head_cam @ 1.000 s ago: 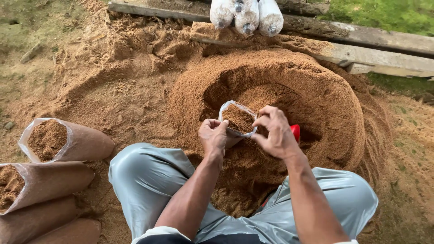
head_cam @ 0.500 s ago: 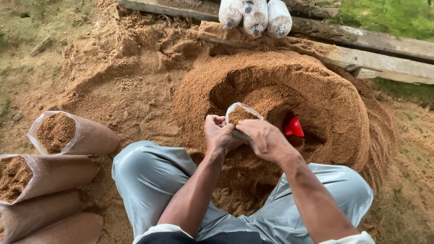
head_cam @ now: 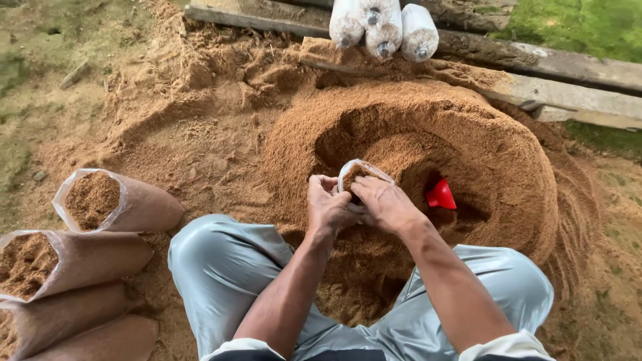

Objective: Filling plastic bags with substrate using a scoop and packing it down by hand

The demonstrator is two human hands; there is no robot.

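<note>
Sawdust-filled bag (head_cam: pixel 359 179) upright, mouth upward, both hands gripping

Both hands, left hand (head_cam: pixel 328 206) and right hand (head_cam: pixel 382 204), grip a clear bag (head_cam: pixel 358 175) of sawdust over the hollowed sawdust pile (head_cam: pixel 495 154), red scoop (head_cam: pixel 441 195) just beside.

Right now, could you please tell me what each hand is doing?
Left hand: closed on the side of the bag.
Right hand: closed on the bag's rim.

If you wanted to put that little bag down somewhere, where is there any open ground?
Open sandy ground lies between the filled bags at left and the sawdust mound. It is crowded in the mound's hollow, where both hands grip the small bag beside a red scoop, and along the planks under white bags.
</note>
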